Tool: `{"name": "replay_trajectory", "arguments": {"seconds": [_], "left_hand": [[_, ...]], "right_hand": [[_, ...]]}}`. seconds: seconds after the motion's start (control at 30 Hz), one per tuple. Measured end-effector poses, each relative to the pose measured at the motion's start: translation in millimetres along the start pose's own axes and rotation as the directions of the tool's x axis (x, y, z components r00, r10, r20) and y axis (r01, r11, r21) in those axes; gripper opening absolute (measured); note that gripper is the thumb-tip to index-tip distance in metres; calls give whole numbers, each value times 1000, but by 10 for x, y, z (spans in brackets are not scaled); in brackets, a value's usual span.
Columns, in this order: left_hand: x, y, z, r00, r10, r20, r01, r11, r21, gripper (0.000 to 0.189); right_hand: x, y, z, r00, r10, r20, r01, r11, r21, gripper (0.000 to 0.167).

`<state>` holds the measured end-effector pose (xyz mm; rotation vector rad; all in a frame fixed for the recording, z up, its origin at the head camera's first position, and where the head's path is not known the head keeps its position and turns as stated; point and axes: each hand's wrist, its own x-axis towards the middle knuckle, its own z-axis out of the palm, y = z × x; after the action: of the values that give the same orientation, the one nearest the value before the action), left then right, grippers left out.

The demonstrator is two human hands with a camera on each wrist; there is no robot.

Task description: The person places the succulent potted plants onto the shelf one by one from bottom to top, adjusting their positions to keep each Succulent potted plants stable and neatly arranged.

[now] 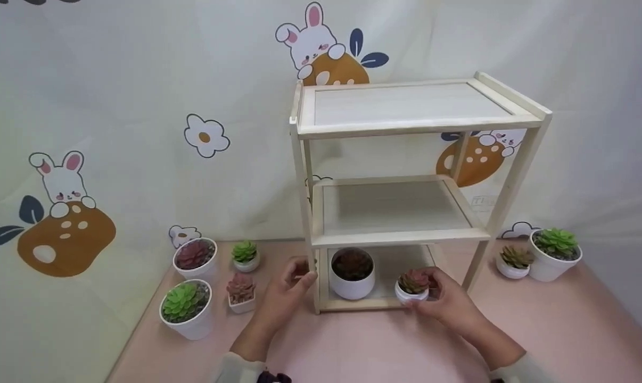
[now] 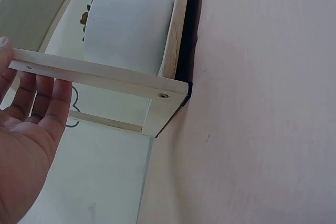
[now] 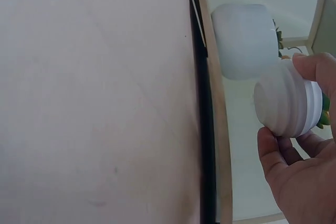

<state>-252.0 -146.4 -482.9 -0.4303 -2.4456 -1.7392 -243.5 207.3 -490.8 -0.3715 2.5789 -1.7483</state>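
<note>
A wooden three-tier shelf (image 1: 401,234) stands on the pink tabletop. My left hand (image 1: 286,290) holds its front left post (image 2: 100,73), thumb on one side and fingers on the other. My right hand (image 1: 449,300) grips a small white pot with a reddish-green succulent (image 1: 412,284) at the front of the bottom tier. In the right wrist view this small pot (image 3: 286,98) is tilted between thumb and fingers, its base clear of the shelf board. A larger round white pot with a dark reddish plant (image 1: 353,282) sits on the left of the bottom tier.
On the left are a white pot with a green succulent (image 1: 193,324), a dark red one (image 1: 196,258), a small green one (image 1: 245,255) and a square pink one (image 1: 241,292). Two more potted succulents, one small (image 1: 513,263) and one large (image 1: 555,255), stand right of the shelf.
</note>
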Motion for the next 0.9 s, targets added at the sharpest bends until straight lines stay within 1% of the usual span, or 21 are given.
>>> {"name": "replay_trajectory", "arguments": {"seconds": [0.2, 0.33, 0.47, 0.67, 0.9], "left_hand": [[15, 3, 8, 1000, 11, 4, -11, 1000, -24, 32], [13, 3, 4, 1000, 15, 14, -14, 999, -47, 37], [7, 6, 0, 1000, 8, 7, -8, 999, -45, 37], [7, 19, -7, 1000, 17, 3, -17, 999, -42, 31], [14, 20, -5, 1000, 22, 11, -21, 999, -36, 33]], "right_hand": [[56, 50, 66, 999, -29, 30, 28, 999, 23, 60], [72, 84, 106, 998, -47, 45, 45, 998, 36, 59], [87, 102, 127, 998, -53, 40, 53, 999, 10, 58], [125, 109, 129, 998, -39, 43, 40, 999, -24, 59], [140, 107, 127, 1000, 3, 13, -2, 996, -87, 63]]}}
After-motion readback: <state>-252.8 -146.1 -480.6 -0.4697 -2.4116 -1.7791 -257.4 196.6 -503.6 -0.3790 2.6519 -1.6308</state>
